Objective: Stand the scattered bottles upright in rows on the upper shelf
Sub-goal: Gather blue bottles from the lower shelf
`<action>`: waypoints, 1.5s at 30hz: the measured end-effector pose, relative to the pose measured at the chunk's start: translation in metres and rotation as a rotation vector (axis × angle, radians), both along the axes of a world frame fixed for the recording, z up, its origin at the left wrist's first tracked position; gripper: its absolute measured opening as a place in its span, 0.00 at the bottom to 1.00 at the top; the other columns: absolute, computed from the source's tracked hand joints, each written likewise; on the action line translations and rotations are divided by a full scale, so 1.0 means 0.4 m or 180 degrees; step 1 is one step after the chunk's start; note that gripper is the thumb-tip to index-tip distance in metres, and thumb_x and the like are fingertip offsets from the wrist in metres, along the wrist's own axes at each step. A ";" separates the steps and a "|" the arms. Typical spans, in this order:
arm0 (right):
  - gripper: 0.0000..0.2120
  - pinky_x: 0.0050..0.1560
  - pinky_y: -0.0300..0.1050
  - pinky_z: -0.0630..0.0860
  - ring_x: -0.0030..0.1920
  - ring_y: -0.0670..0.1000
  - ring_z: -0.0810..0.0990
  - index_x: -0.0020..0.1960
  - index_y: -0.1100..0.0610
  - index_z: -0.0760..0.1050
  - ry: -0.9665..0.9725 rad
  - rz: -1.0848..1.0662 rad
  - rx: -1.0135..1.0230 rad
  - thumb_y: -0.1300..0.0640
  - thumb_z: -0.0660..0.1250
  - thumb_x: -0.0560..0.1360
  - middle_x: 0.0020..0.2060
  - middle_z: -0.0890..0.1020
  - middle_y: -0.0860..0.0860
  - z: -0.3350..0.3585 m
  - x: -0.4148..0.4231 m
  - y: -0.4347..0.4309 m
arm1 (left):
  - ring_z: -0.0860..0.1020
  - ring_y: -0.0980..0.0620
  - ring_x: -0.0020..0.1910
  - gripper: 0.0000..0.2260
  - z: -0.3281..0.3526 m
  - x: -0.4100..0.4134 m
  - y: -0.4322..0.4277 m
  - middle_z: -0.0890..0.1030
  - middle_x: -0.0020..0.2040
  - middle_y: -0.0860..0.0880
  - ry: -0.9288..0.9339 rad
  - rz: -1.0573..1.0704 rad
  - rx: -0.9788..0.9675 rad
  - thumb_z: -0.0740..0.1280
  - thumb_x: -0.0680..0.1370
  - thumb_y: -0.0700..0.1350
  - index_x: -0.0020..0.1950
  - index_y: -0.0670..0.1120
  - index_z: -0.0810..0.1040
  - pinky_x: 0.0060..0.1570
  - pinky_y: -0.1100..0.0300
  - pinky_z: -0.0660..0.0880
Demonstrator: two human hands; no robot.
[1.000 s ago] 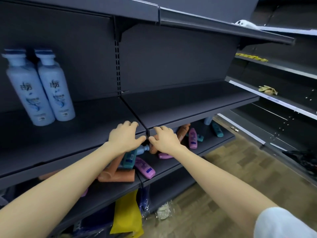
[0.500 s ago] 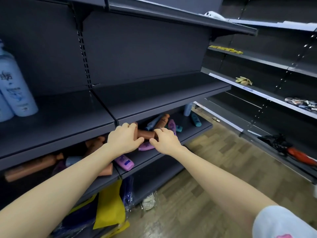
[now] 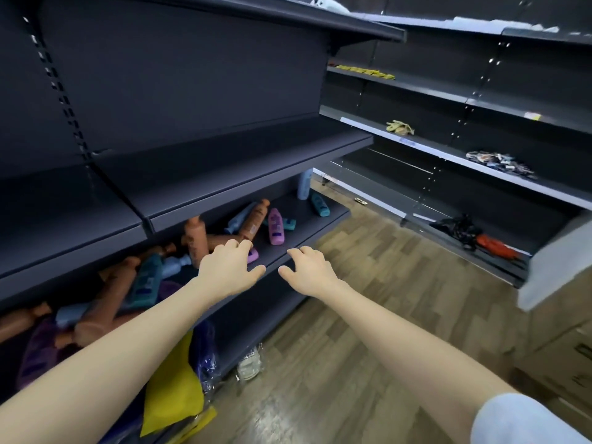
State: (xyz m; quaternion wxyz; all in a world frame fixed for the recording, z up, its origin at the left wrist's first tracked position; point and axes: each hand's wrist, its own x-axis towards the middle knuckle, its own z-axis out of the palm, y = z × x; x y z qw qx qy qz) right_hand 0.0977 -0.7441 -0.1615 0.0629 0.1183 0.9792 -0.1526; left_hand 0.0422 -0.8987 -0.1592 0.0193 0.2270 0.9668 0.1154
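Bottles sprawl on the lower shelf under the upper shelf; brown bottle lies cap-away just past my left grip, right grip farther off, both loose, empty.

Lower shelf; bottles lying scattered

The left hand and the right hand have been lowered from the front edge of the upper shelf to the lower shelf and drawn apart, the thumbs no longer nearly touching. The view has been swung right, and the two white bottles have been carried out of sight.
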 end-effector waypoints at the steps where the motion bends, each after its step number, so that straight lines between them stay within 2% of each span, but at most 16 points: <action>1: 0.24 0.66 0.56 0.64 0.70 0.59 0.62 0.72 0.57 0.62 -0.0010 -0.0055 -0.0001 0.46 0.55 0.80 0.69 0.66 0.56 -0.002 0.009 0.012 | 0.72 0.44 0.62 0.24 -0.001 0.003 0.014 0.72 0.64 0.46 -0.0017 -0.0038 0.0015 0.61 0.76 0.60 0.68 0.49 0.67 0.55 0.52 0.71; 7: 0.25 0.67 0.58 0.63 0.70 0.60 0.62 0.72 0.56 0.62 -0.0062 -0.0401 -0.0046 0.45 0.55 0.80 0.69 0.66 0.57 -0.010 0.053 0.082 | 0.71 0.44 0.64 0.27 -0.007 0.012 0.096 0.71 0.65 0.46 -0.0042 -0.0295 -0.0038 0.61 0.77 0.60 0.71 0.49 0.64 0.56 0.51 0.71; 16: 0.24 0.65 0.55 0.65 0.69 0.59 0.63 0.72 0.55 0.63 -0.0126 -0.0842 -0.0082 0.45 0.55 0.79 0.66 0.68 0.55 -0.016 0.100 0.168 | 0.71 0.45 0.63 0.26 -0.015 0.008 0.208 0.71 0.66 0.46 -0.0041 -0.0684 -0.0057 0.60 0.77 0.60 0.71 0.49 0.64 0.56 0.50 0.72; 23: 0.24 0.66 0.55 0.63 0.70 0.59 0.61 0.72 0.55 0.63 -0.0152 -0.1082 -0.0075 0.45 0.55 0.80 0.68 0.66 0.56 -0.018 0.098 0.231 | 0.71 0.44 0.63 0.26 -0.015 -0.013 0.290 0.71 0.66 0.45 -0.0038 -0.0944 -0.0074 0.60 0.77 0.60 0.70 0.49 0.64 0.55 0.51 0.72; 45: 0.25 0.67 0.56 0.62 0.71 0.60 0.61 0.72 0.56 0.63 -0.0221 -0.1656 -0.0096 0.44 0.55 0.80 0.70 0.65 0.57 -0.022 -0.149 0.473 | 0.71 0.44 0.63 0.25 -0.020 -0.313 0.585 0.71 0.66 0.46 -0.0083 -0.1555 -0.0201 0.59 0.77 0.60 0.70 0.49 0.64 0.52 0.51 0.72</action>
